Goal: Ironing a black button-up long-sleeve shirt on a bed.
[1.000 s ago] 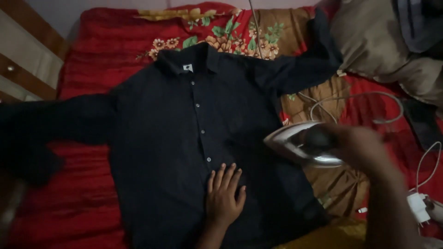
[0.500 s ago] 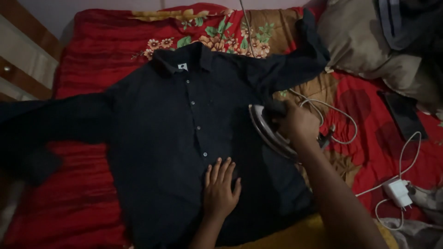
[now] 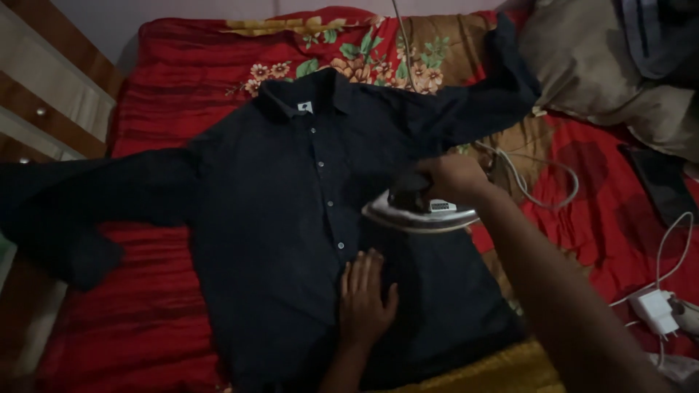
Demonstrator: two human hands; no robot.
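Bed (image 3: 167,87): shirt (image 3: 277,196) under both hands.

Iron (image 3: 421,209) w/ right hand (image 3: 453,178): 1.0 s ago off shirt edge over bedspread, tilted; 0.5 s ago at shirt's right side, sole tipped up; now flat on black shirt (image 3: 291,218) front, nearer button line, just above left hand (image 3: 366,300); cord (image 3: 535,182) loop pulled tighter beside it.
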